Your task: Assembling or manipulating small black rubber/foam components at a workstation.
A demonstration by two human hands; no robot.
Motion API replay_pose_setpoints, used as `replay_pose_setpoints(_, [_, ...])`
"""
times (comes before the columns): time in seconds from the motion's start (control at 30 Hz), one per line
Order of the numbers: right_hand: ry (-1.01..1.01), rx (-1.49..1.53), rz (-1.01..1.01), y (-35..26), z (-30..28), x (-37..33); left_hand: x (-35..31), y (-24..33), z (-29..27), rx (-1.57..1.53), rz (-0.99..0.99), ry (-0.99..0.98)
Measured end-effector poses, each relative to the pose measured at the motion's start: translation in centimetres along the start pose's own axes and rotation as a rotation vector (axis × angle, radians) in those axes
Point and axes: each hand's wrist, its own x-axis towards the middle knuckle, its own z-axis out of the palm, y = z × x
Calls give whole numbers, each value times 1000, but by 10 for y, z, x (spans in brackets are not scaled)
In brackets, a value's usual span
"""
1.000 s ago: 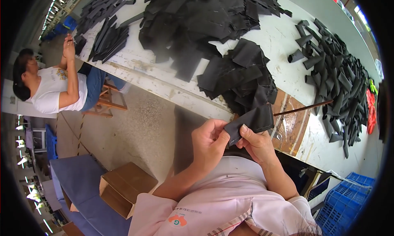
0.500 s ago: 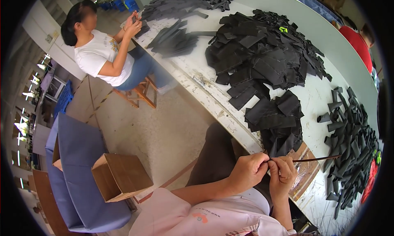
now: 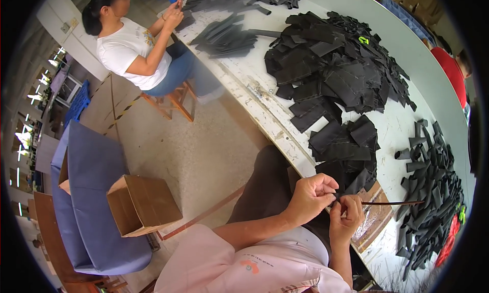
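Observation:
Close to the table edge, my left hand [image 3: 309, 197] is closed in a pinch, its fingertips at a small black fabric piece [image 3: 335, 198] that is mostly hidden between both hands. Right beside it, my right hand [image 3: 346, 214] has its fingers curled round the near end of a thin dark rod [image 3: 392, 203]. The rod sticks out to the right, over the table. Flat black fabric pieces [image 3: 346, 147] lie just beyond my hands, running back into a large heap [image 3: 351, 69]. Rolled black fabric tubes [image 3: 433, 186] form another pile at the right.
Under the rod lies a taped cardboard sheet [image 3: 374, 211] on the white table [image 3: 254, 97]. A co-worker [image 3: 135, 53] sits on a wooden stool at the far left. An open cardboard box [image 3: 145, 206] stands beside a blue-covered piece [image 3: 99, 191]. A red bag [image 3: 448, 242] lies far right.
My left fingers have lifted and loosened slightly from my right hand, showing a bit of the dark piece between them. The rod has tilted a little lower at its far end. The whole view has shifted slightly.

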Motion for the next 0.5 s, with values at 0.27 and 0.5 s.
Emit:
replay_pose_setpoints(0.27, [62, -109, -32, 6, -2, -2, -6, -7, 2, 215, 297, 12])
replay_pose_setpoints(0.5, [-40, 744, 491, 14, -15, -4, 3, 6, -7, -344, -234, -464])
